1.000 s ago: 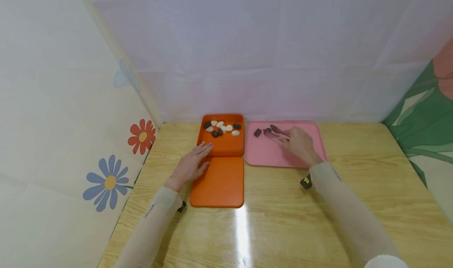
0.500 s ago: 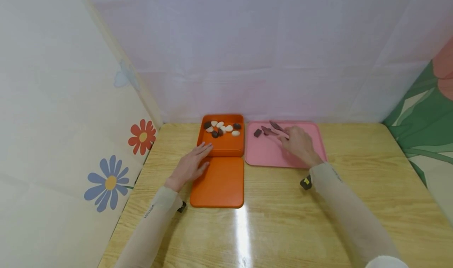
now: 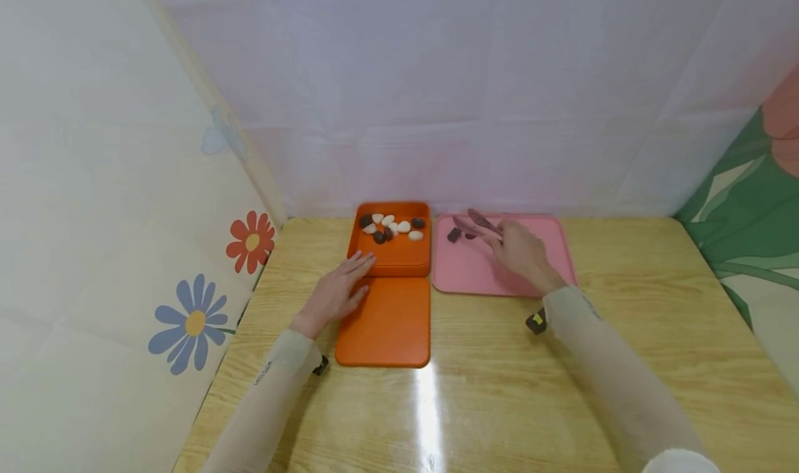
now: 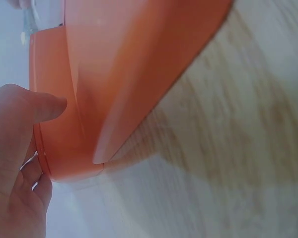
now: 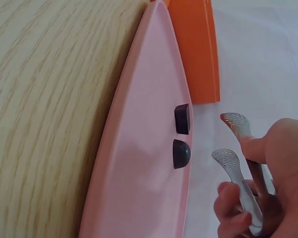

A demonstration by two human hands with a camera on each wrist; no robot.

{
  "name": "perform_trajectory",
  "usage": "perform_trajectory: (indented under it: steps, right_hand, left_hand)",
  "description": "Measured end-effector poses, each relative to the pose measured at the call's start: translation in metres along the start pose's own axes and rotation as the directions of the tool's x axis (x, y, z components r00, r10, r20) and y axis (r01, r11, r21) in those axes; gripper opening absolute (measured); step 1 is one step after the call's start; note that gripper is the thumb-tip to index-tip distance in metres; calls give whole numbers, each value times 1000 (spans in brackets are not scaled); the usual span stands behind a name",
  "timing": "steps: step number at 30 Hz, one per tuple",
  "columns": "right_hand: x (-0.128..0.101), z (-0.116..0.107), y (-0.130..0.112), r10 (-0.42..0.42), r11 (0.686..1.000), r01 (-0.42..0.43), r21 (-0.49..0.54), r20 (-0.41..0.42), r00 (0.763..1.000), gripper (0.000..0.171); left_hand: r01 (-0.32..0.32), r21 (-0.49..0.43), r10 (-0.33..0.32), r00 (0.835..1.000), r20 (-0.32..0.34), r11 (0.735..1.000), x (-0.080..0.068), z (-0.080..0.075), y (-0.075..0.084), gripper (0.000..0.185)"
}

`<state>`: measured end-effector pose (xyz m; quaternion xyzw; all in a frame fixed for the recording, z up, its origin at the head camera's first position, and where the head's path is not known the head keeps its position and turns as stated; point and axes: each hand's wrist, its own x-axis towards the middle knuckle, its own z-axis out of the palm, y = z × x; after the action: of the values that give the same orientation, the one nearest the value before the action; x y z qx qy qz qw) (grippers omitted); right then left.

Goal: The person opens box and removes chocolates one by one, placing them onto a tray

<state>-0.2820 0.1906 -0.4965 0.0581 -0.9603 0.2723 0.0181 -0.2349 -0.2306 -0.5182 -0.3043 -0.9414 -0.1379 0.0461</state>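
Observation:
My right hand [image 3: 523, 252] holds metal tongs [image 3: 471, 225] over the pink tray [image 3: 499, 279]. The perforated ends of the tongs stand apart with nothing between them in the right wrist view. Two small dark pieces lie on the tray there, a blocky one [image 5: 182, 119] and a domed one [image 5: 181, 154]. My left hand [image 3: 333, 294] grips the front left corner of the orange box [image 3: 393, 261], its thumb [image 4: 50, 106] against the front wall. Several white pieces [image 3: 404, 227] and dark pieces [image 3: 379, 237], smooth like pebbles, lie toward the back of the box.
An orange lid [image 3: 383, 327] lies flat on the wooden table [image 3: 487, 383], right in front of the box. The tray stands close against the box's right side. A pale cloth [image 3: 387, 91] hangs behind, and flower-printed cloths stand at both sides.
My right hand has raised the tongs off the dark pieces and shifted them slightly left, their ends still apart. My left hand has stayed at the box.

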Motion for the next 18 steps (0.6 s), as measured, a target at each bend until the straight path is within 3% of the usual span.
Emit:
perform_trajectory:
  steps: [8, 18]
  right_hand:
    - [0, -1, -14, -32, 998, 30, 61, 36, 999, 29]
    - [6, -3, -30, -45, 992, 41, 123, 30, 999, 49]
  left_hand:
    - [5, 4, -5, 1000, 1, 1000, 0, 0, -1, 65]
    - [13, 2, -13, 1000, 9, 1000, 0, 3, -4, 65]
